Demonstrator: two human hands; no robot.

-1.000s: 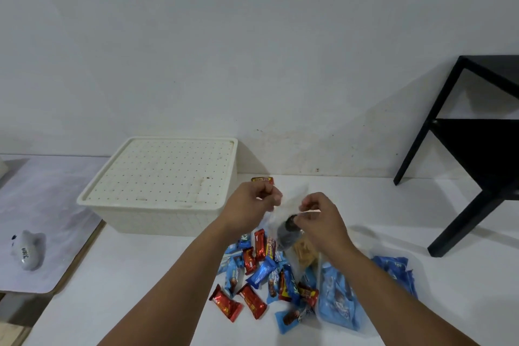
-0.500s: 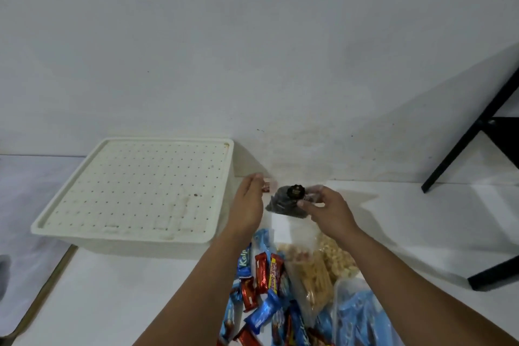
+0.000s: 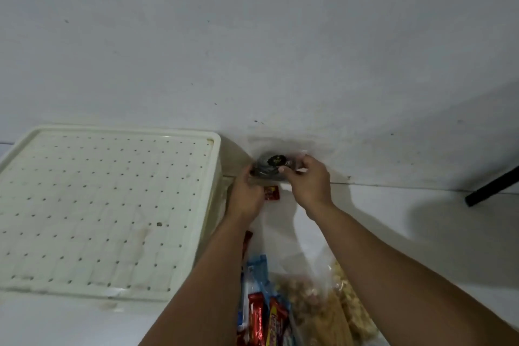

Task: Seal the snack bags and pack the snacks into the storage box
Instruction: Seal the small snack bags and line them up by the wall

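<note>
Both our left hand (image 3: 247,194) and right hand (image 3: 306,181) grip a small dark-filled bag (image 3: 268,167) between their fingers; the storage box (image 3: 112,205) left of them is lidded, snacks (image 3: 264,309) below unpacked—we judge early.

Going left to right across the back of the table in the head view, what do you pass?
Storage box → left hand → dark snack bag, gripped by both hands → right hand → black table leg.
</note>
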